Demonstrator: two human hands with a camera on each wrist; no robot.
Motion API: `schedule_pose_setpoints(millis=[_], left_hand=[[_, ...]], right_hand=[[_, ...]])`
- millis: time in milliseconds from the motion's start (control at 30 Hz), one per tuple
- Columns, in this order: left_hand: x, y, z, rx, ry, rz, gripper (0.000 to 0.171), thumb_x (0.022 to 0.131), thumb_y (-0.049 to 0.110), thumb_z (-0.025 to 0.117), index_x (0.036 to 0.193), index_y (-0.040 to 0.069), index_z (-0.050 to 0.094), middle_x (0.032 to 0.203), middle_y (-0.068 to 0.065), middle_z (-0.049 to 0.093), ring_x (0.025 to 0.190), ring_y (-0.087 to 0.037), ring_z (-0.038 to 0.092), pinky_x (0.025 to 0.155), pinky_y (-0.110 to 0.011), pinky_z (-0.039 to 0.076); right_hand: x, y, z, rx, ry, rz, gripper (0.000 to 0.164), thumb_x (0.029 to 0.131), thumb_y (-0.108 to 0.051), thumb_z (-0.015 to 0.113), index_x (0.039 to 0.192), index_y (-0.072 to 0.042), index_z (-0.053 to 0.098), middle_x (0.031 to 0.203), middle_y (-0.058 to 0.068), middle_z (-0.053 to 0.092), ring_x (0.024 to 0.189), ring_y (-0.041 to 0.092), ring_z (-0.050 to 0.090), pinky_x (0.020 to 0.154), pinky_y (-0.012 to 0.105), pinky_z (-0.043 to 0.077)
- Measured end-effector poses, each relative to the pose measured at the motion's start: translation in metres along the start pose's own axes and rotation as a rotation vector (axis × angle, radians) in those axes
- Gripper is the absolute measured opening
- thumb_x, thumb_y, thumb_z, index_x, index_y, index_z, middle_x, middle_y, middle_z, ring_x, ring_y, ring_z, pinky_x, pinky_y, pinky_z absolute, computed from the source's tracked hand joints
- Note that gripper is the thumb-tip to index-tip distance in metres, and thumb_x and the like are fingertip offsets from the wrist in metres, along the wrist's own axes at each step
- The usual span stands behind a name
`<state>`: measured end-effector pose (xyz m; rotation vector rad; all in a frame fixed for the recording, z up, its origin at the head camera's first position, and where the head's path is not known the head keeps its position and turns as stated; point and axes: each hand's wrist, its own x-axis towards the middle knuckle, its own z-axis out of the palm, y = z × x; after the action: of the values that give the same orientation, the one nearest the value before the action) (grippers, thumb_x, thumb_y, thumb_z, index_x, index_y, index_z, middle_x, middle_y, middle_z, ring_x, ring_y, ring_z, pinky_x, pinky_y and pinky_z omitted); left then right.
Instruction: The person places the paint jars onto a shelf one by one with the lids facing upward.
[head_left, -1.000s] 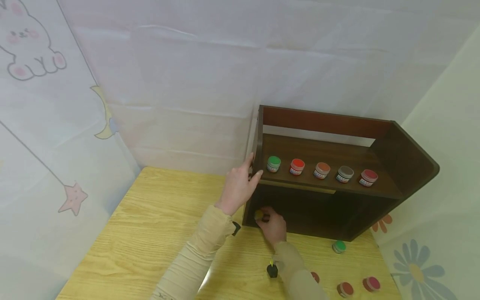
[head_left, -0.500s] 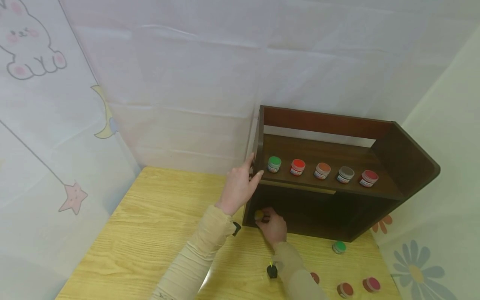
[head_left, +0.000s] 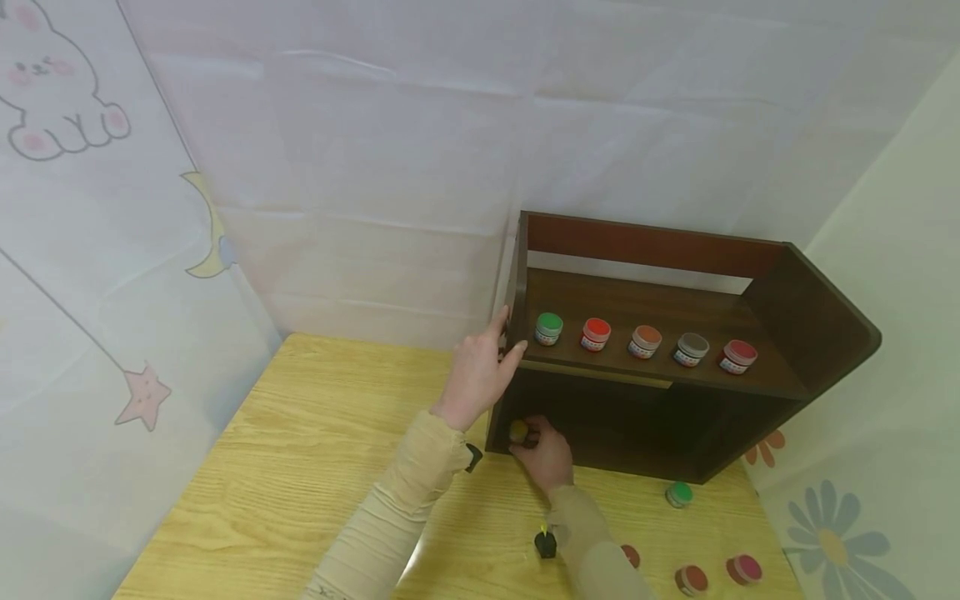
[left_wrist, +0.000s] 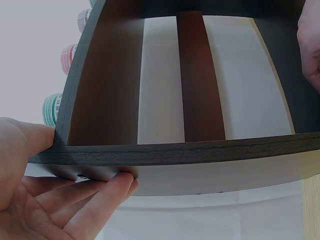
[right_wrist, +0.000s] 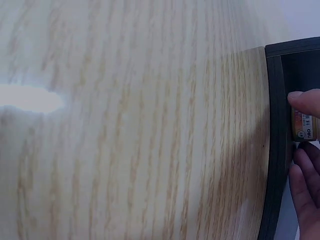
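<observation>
A dark brown wooden shelf unit (head_left: 660, 292) stands on the table. My left hand (head_left: 480, 371) grips its left side panel, thumb at the front edge and fingers against the outer face, as the left wrist view shows. Inside the lower compartment, by the left wall, my right hand (head_left: 547, 454) pinches a small paint jar (head_left: 518, 431) with a yellow lid. The jar's printed label (right_wrist: 304, 126) shows between thumb and fingers in the right wrist view. Along the upper shelf stand several paint jars in a row, from a green one (head_left: 549, 329) to a dark red one (head_left: 738, 357).
More paint jars sit on the wood-grain table (head_left: 330, 400) at the right: a green one (head_left: 679, 494), a brownish-red one (head_left: 691, 579), a magenta one (head_left: 745, 569), and one partly behind my right sleeve. A small black object (head_left: 545, 544) with a yellow tip lies beside that sleeve.
</observation>
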<state>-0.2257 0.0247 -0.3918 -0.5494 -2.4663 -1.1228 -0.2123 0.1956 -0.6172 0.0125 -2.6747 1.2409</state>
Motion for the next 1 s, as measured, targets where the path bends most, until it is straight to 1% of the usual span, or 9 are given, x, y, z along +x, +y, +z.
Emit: schedule_pose_setpoints(millis=[167, 333, 467, 567, 700, 833, 1000], left_hand=[[0.0, 0.0, 0.0, -0.006, 0.0, 0.001, 0.061, 0.101, 0.024, 0.067, 0.15, -0.004, 0.045, 0.108, -0.022, 0.072, 0.069, -0.02, 0.069, 0.054, -0.026, 0.051], [-0.001, 0.0, 0.0, -0.007, -0.001, 0.001, 0.061, 0.101, 0.024, 0.067, 0.151, -0.004, 0.044, 0.112, -0.023, 0.071, 0.074, -0.022, 0.071, 0.054, -0.026, 0.051], [-0.001, 0.0, 0.0, -0.01, 0.001, 0.0, 0.061, 0.101, 0.023, 0.066, 0.151, -0.004, 0.044, 0.115, -0.023, 0.07, 0.071, -0.022, 0.07, 0.052, -0.025, 0.05], [-0.001, 0.0, 0.0, -0.011, 0.003, 0.001, 0.06, 0.101, 0.023, 0.066, 0.151, -0.005, 0.044, 0.117, -0.023, 0.07, 0.071, -0.022, 0.071, 0.053, -0.026, 0.051], [-0.001, 0.0, 0.0, -0.002, 0.009, 0.006, 0.06, 0.101, 0.023, 0.066, 0.15, -0.004, 0.045, 0.118, -0.022, 0.07, 0.076, -0.023, 0.072, 0.058, -0.029, 0.054], [-0.001, 0.0, 0.001, 0.002, 0.012, 0.01, 0.06, 0.101, 0.023, 0.067, 0.15, -0.004, 0.045, 0.118, -0.022, 0.07, 0.076, -0.023, 0.072, 0.057, -0.028, 0.053], [0.0, -0.001, 0.001, 0.001, 0.012, 0.014, 0.06, 0.101, 0.023, 0.067, 0.15, -0.004, 0.045, 0.118, -0.022, 0.07, 0.073, -0.022, 0.071, 0.053, -0.025, 0.05]], right_hand=[[0.0, -0.002, -0.001, 0.033, -0.023, 0.019, 0.054, 0.079, -0.014, 0.087, 0.126, -0.006, 0.062, 0.113, 0.012, 0.069, 0.097, 0.029, 0.068, 0.082, 0.049, 0.055], [-0.003, -0.01, -0.006, 0.072, -0.02, 0.035, 0.057, 0.078, -0.012, 0.088, 0.128, -0.006, 0.061, 0.116, 0.013, 0.068, 0.098, 0.031, 0.068, 0.082, 0.05, 0.055], [-0.005, -0.017, -0.01, 0.082, -0.015, 0.031, 0.059, 0.079, -0.012, 0.088, 0.131, -0.006, 0.061, 0.122, 0.013, 0.067, 0.1, 0.031, 0.067, 0.082, 0.049, 0.056], [-0.004, -0.021, -0.013, 0.088, -0.005, 0.019, 0.059, 0.08, -0.011, 0.088, 0.132, -0.006, 0.06, 0.126, 0.013, 0.065, 0.101, 0.032, 0.067, 0.082, 0.049, 0.056], [-0.002, -0.025, -0.018, 0.092, 0.007, 0.007, 0.058, 0.08, -0.012, 0.087, 0.131, -0.005, 0.061, 0.127, 0.013, 0.065, 0.103, 0.032, 0.066, 0.083, 0.05, 0.055], [0.001, -0.029, -0.023, 0.084, 0.011, 0.003, 0.057, 0.081, -0.016, 0.088, 0.131, -0.006, 0.061, 0.128, 0.011, 0.065, 0.106, 0.032, 0.064, 0.085, 0.05, 0.054], [0.001, -0.037, -0.034, 0.085, 0.017, -0.004, 0.06, 0.079, -0.019, 0.089, 0.131, -0.006, 0.062, 0.127, 0.011, 0.065, 0.108, 0.033, 0.063, 0.086, 0.051, 0.053]])
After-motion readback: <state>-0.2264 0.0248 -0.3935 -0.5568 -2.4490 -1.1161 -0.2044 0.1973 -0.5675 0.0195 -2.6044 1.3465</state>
